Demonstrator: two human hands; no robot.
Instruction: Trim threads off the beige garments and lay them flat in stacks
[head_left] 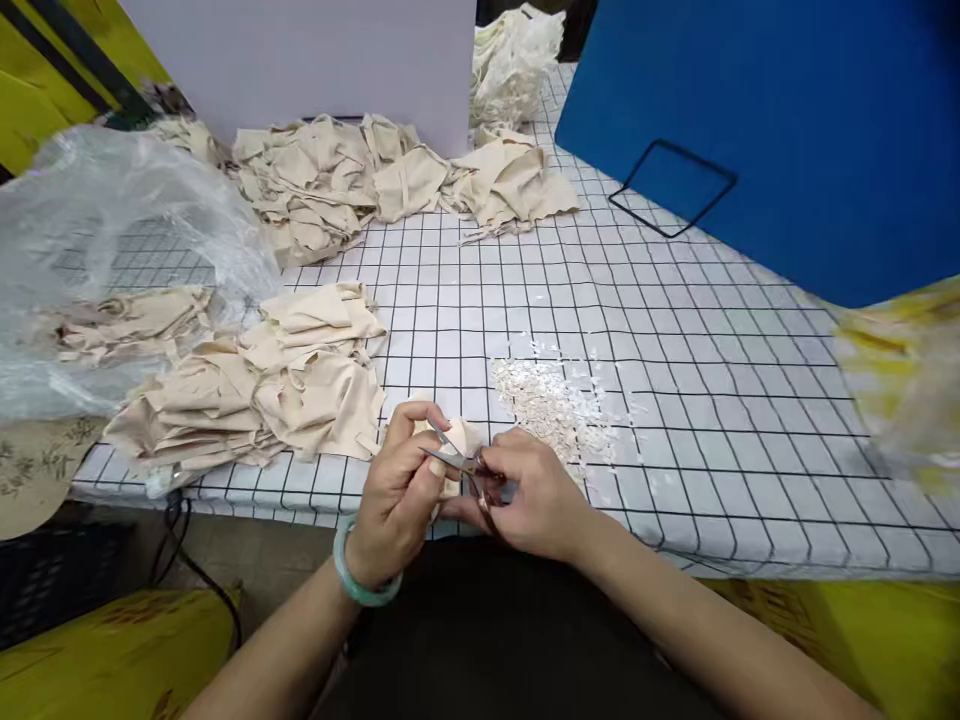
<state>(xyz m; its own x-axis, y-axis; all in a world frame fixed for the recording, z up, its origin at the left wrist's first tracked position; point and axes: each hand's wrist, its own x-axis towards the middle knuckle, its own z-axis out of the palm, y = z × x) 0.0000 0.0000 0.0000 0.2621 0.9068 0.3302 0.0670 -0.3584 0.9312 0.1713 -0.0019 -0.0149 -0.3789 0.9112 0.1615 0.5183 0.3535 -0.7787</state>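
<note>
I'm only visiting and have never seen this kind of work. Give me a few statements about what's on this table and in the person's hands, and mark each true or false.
1. The left hand holds a small beige fabric piece. True.
2. The right hand works a hammer. False: it holds small snips at the fabric.
3. A green bangle sits on the left wrist. True.
4. The heap of white clippings lies inside the plastic bag. False: it lies on the checked tablecloth, right of the hands.
5. The blue board lies at the table's left end. False: it is at the far right.
6. Folded beige pieces are stacked left of the hands. True.
</note>
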